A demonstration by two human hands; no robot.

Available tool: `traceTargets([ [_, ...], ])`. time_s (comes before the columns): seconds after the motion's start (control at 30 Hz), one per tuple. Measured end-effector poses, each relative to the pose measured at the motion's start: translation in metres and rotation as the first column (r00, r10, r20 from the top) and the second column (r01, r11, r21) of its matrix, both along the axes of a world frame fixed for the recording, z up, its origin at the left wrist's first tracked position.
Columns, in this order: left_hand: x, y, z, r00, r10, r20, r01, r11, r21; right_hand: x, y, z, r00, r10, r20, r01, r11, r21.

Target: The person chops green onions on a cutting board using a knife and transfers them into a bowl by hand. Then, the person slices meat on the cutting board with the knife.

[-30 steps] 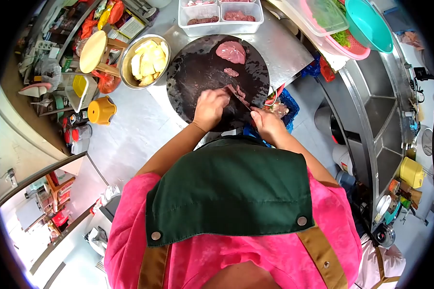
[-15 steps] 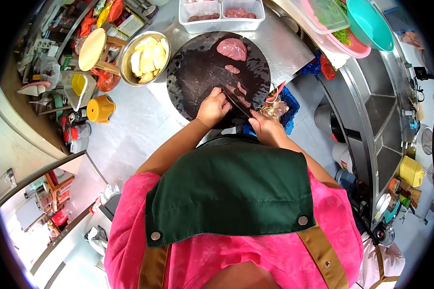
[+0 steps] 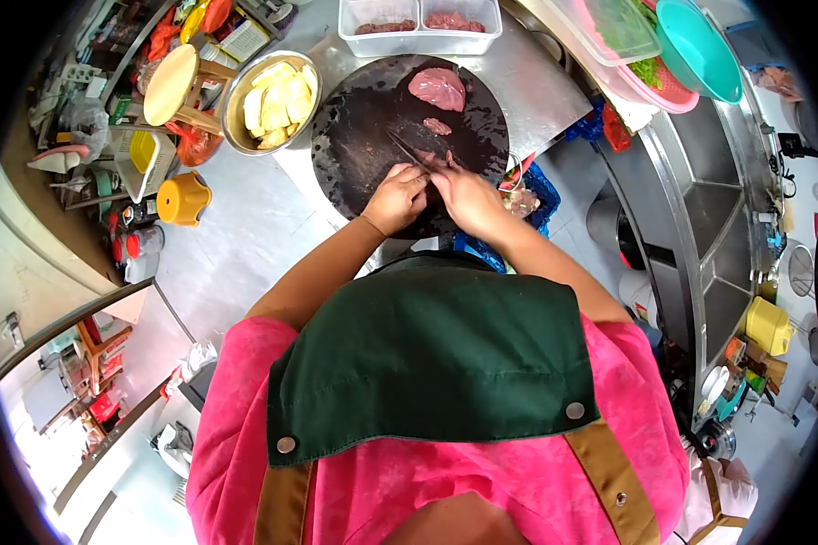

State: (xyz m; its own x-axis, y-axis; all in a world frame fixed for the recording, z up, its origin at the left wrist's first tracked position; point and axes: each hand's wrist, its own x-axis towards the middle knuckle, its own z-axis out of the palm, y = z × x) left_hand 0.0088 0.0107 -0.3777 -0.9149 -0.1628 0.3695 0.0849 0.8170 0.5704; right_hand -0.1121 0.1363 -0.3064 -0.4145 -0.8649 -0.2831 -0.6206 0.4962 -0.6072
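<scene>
On a round dark chopping board (image 3: 354, 163), my right hand (image 3: 468, 202) is closed around the handle of a knife (image 3: 407, 149). The blade points up and to the left across the board. Close beside it, my left hand (image 3: 398, 198) has its fingers curled in near the blade; anything under them is hidden. Slices of raw meat (image 3: 452, 161) show just beyond my right hand, partly covered. Farther up the board lie a small piece of meat (image 3: 436, 126) and a large pink chunk of meat (image 3: 437, 89).
A divided plastic container (image 3: 420, 45) with meat stands behind the board on a metal table (image 3: 541, 86). To the left are a steel bowl (image 3: 230, 113) of pale yellow pieces, a wooden stool (image 3: 171, 84) and a yellow stool (image 3: 184, 200). A blue-lined bin (image 3: 545, 204) sits right.
My right hand has moved up and left, beside my left hand. The knife now points farther left across the board. My left hand has shifted slightly down and left.
</scene>
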Motion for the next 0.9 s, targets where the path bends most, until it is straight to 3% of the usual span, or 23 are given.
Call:
traceTargets([
  [0.1,0.000,0.004,0.006,0.999,0.039,-0.006,-0.039,0.999,0.009,-0.029,-0.041,-0.002,0.992,-0.020,0.125,0.038,0.989,-0.142],
  [0.23,0.002,0.012,0.013,0.993,0.111,-0.049,-0.109,0.993,0.034,-0.028,0.002,-0.001,0.995,0.088,-0.043,-0.095,0.964,-0.248],
  [0.3,0.001,0.013,0.014,0.990,0.137,-0.041,-0.136,0.991,0.019,-0.009,0.039,0.010,0.992,0.023,-0.120,-0.038,0.991,-0.126],
  [0.4,0.001,0.013,0.018,0.992,0.129,-0.007,-0.129,0.992,-0.011,0.005,0.070,0.001,0.980,0.013,-0.198,-0.030,0.996,-0.083],
  [0.5,0.001,0.008,0.015,0.995,0.096,-0.001,-0.096,0.995,-0.029,0.001,0.038,-0.003,0.994,-0.006,-0.109,0.004,1.000,-0.020],
  [0.57,0.000,0.008,0.014,0.996,0.081,-0.027,-0.082,0.996,-0.039,-0.008,-0.007,-0.016,0.995,0.072,-0.066,-0.078,0.992,-0.100],
  [0.6,0.000,0.008,0.014,0.997,0.078,-0.023,-0.079,0.996,-0.033,-0.011,-0.029,0.003,0.990,0.130,-0.060,-0.134,0.989,-0.064],
  [0.63,0.000,0.008,0.013,0.997,0.079,-0.020,-0.080,0.996,-0.028,-0.019,-0.046,0.001,0.995,0.083,0.046,-0.082,0.996,-0.029],
  [0.7,0.004,0.009,0.011,0.994,0.102,-0.029,-0.102,0.995,-0.013,-0.032,-0.052,-0.005,0.998,0.047,-0.037,-0.054,0.972,-0.227],
  [0.77,0.008,0.012,0.010,0.989,0.142,-0.050,-0.140,0.989,0.047,-0.037,-0.026,0.004,0.994,0.110,0.016,-0.103,0.970,-0.222],
  [0.83,0.007,0.014,0.015,0.985,0.159,-0.071,-0.157,0.987,0.045,-0.024,0.013,0.012,0.989,0.136,-0.052,-0.144,0.969,-0.202],
  [0.9,0.006,0.012,0.019,0.987,0.145,-0.066,-0.145,0.989,-0.002,-0.013,0.044,0.024,0.980,0.147,-0.131,-0.151,0.988,-0.021],
])
